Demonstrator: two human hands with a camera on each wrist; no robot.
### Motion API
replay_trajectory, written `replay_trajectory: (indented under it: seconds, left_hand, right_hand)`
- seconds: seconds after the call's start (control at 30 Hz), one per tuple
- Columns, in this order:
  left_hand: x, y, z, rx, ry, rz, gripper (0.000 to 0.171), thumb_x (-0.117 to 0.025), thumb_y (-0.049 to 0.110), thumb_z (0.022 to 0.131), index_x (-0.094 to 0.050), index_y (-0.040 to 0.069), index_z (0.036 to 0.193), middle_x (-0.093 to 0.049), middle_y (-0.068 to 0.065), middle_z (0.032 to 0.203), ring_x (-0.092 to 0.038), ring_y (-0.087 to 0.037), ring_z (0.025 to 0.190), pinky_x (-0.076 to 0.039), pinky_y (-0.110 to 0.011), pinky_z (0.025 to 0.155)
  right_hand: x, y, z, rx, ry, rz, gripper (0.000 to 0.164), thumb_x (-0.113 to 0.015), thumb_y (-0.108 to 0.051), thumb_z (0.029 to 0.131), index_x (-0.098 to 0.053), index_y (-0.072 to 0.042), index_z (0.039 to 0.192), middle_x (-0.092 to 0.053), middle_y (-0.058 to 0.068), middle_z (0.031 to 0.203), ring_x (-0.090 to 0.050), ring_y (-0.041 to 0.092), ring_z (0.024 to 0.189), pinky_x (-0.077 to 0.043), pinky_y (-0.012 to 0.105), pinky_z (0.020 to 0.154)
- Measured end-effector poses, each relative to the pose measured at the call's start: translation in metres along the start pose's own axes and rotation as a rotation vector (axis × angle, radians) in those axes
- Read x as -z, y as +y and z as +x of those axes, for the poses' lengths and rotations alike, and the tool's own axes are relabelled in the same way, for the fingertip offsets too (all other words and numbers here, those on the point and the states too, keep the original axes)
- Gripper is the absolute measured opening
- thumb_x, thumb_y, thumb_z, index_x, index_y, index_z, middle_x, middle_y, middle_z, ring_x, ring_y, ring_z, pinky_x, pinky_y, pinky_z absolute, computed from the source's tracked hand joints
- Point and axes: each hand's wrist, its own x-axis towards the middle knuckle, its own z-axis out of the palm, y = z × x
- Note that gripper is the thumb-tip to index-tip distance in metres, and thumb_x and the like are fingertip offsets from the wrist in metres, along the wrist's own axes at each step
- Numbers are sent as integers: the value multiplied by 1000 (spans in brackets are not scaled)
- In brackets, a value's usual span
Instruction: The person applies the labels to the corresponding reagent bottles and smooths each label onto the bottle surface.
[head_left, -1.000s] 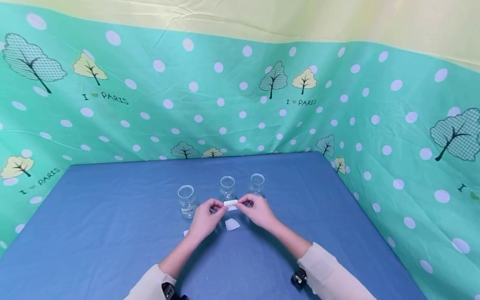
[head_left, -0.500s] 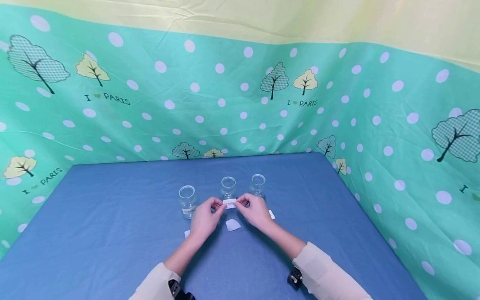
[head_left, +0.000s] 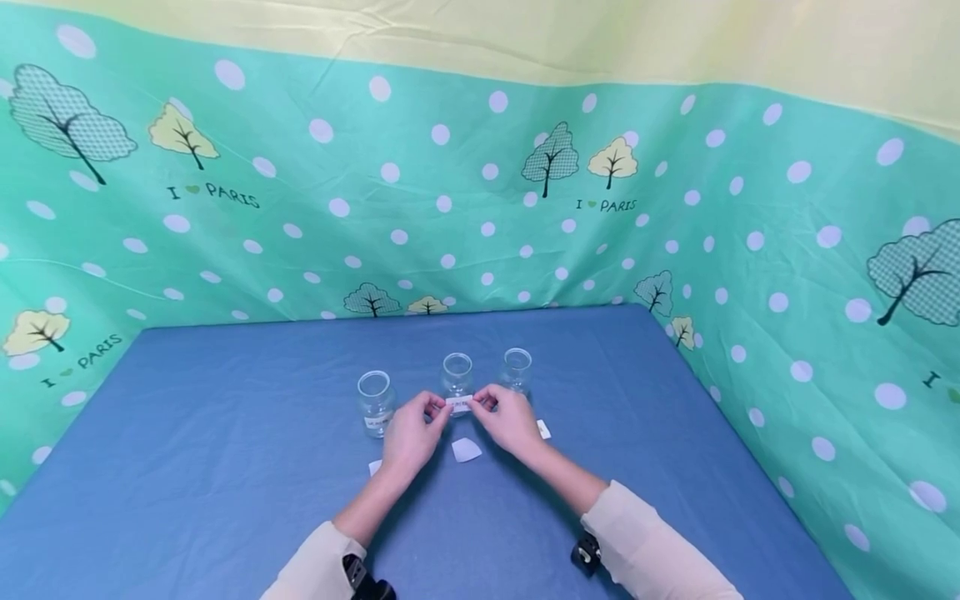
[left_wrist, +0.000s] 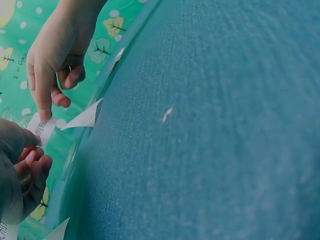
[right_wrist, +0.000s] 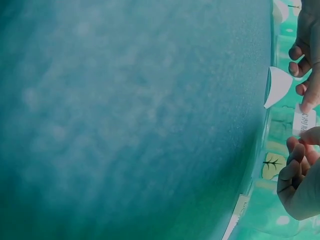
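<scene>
A small white label [head_left: 460, 405] with dark printed characters is stretched between my two hands, overlapping the front of the middle glass jar [head_left: 457, 375]. My left hand [head_left: 409, 435] pinches its left end between thumb and index finger. The opposite end is pinched by my right hand [head_left: 510, 422]. In the left wrist view the label [left_wrist: 43, 128] spans the gap between the fingertips. To the left stands another glass jar [head_left: 374, 402] with a similar printed label [head_left: 377, 422] on its front. A third glass jar [head_left: 517, 367] is partly hidden behind my right hand.
A curled piece of white paper [head_left: 466, 450] lies on the blue tablecloth [head_left: 240, 433] in front of the middle jar. Another white piece [head_left: 375, 467] shows beside the left wrist. Right of the right hand lies a white printed slip [head_left: 543, 429]. Patterned green curtain surrounds the table.
Both hands have moved the label slightly forward, closer to the middle jar's front. The printed slip beside the right hand has come into view. The jars stay where they were.
</scene>
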Motion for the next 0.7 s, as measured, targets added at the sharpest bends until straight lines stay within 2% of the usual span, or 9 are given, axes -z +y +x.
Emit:
replay_trajectory:
  seconds: [0.5, 0.7]
  left_hand:
    - [-3, -1, 2, 50, 14, -16, 17, -67, 29, 85, -65, 13, 83, -63, 1, 68, -55, -13, 60, -43, -29, 57]
    - [-2, -3, 1, 63, 2, -47, 20, -67, 28, 85, -64, 9, 92, -63, -2, 72, -57, -16, 64, -45, -32, 62]
  right_hand:
    - [-1, 0, 3, -30, 15, -12, 15, -69, -28, 83, -69, -13, 83, -58, -3, 63, -46, 5, 56, -38, 19, 55]
    - [1, -1, 3, -63, 1, 11, 24, -70, -29, 82, -67, -8, 94, -57, 0, 63, -46, 6, 54, -40, 21, 55]
